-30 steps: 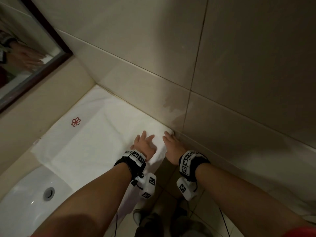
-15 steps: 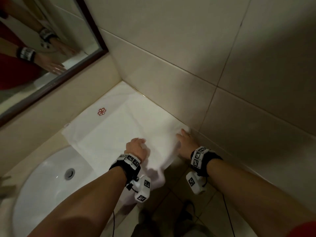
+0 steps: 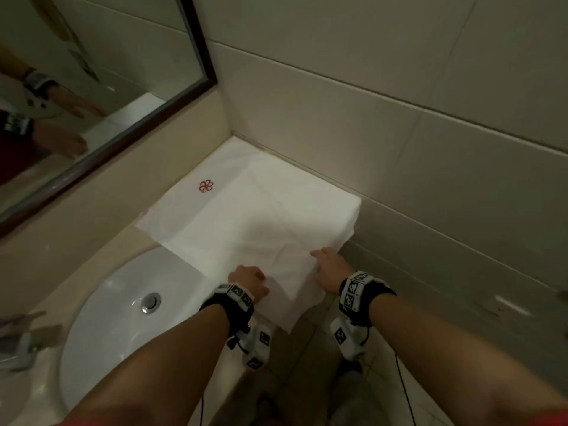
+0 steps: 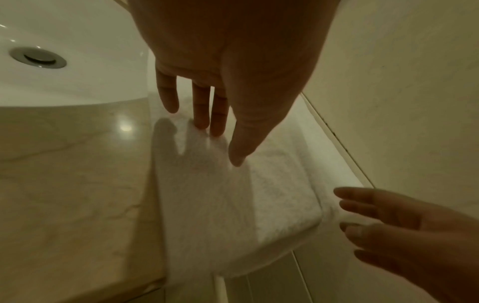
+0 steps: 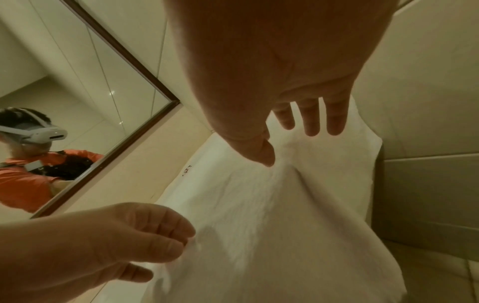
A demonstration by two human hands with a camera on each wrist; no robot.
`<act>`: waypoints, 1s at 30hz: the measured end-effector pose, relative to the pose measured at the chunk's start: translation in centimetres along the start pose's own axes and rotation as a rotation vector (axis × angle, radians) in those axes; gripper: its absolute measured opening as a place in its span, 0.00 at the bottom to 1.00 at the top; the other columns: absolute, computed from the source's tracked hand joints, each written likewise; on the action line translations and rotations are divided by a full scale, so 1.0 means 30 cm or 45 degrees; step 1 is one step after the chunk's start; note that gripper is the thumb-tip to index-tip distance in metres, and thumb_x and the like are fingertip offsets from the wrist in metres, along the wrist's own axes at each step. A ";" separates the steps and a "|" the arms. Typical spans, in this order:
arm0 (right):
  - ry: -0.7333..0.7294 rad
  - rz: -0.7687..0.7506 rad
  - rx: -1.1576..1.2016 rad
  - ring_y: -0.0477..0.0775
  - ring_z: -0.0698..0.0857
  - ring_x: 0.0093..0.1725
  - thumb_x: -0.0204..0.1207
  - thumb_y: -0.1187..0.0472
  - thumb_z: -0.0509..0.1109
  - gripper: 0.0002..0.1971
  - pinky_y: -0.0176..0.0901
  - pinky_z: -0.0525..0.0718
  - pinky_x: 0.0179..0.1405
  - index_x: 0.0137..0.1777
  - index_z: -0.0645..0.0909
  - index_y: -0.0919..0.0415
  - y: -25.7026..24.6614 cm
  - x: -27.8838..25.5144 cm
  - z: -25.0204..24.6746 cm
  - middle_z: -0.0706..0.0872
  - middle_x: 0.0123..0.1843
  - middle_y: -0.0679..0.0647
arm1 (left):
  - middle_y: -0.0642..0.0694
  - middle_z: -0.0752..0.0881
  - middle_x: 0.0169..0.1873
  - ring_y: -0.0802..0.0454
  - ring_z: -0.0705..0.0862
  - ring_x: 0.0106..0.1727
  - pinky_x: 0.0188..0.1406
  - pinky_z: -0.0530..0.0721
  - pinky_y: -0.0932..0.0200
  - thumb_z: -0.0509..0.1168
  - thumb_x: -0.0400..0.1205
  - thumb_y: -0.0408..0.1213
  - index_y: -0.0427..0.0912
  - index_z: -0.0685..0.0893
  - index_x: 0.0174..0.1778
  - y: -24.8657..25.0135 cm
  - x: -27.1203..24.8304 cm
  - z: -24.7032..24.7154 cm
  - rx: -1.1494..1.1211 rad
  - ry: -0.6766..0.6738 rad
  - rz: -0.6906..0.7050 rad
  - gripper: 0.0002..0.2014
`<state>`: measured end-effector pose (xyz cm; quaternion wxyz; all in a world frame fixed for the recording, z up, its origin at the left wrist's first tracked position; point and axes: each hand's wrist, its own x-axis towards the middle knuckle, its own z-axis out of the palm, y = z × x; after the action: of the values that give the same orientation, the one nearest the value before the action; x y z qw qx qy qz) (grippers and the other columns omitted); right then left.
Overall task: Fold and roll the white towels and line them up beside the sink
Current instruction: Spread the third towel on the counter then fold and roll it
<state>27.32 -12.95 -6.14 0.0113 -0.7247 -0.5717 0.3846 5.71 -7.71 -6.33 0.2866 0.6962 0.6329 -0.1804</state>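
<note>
A white towel (image 3: 252,222) with a red emblem (image 3: 206,186) lies spread on the counter to the right of the sink (image 3: 101,318), and its near part hangs over the counter's front edge. My left hand (image 3: 247,276) sits on the towel's near edge, fingers bent and fingertips (image 4: 201,125) touching the fabric (image 4: 233,205). No cloth shows between thumb and fingers. My right hand (image 3: 325,261) is at the towel's near right corner with its fingers (image 5: 311,131) straight. Its thumb tip touches a crease in the towel (image 5: 285,205).
A dark-framed mirror (image 3: 92,87) hangs over the counter (image 4: 77,184) at the left. Tiled wall (image 3: 399,149) runs right along the towel's far edge. A faucet (image 3: 18,342) shows blurred at the far left. Floor tiles (image 3: 310,364) lie below the overhanging towel.
Both hands have drawn back from the wall end of the towel to the counter's front edge. They lay flat a second ago; the left hand's fingers have since bent.
</note>
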 end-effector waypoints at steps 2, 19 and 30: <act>0.037 0.022 0.022 0.65 0.71 0.73 0.82 0.63 0.57 0.25 0.51 0.72 0.72 0.80 0.65 0.55 -0.043 -0.057 0.066 0.67 0.76 0.60 | 0.44 0.73 0.67 0.41 0.74 0.67 0.67 0.78 0.47 0.71 0.76 0.50 0.53 0.79 0.67 -0.027 -0.023 0.031 0.086 0.026 0.060 0.23; 0.009 0.061 0.281 0.57 0.72 0.76 0.80 0.63 0.60 0.26 0.48 0.71 0.75 0.79 0.64 0.56 -0.142 -0.212 0.281 0.70 0.79 0.56 | 0.45 0.76 0.59 0.41 0.73 0.64 0.62 0.73 0.44 0.62 0.83 0.47 0.51 0.81 0.54 -0.128 -0.078 0.060 0.412 0.079 0.306 0.08; -0.017 0.082 0.221 0.53 0.81 0.46 0.70 0.53 0.74 0.11 0.44 0.82 0.43 0.49 0.77 0.54 -0.141 -0.239 0.420 0.80 0.50 0.51 | 0.50 0.74 0.60 0.46 0.71 0.65 0.61 0.74 0.48 0.64 0.75 0.34 0.57 0.79 0.55 -0.229 -0.105 0.037 0.449 0.114 0.422 0.15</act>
<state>16.32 -22.83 -9.17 0.0577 -0.7364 -0.5126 0.4377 -1.36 -10.61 -6.42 0.1581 0.8370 0.4809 -0.2077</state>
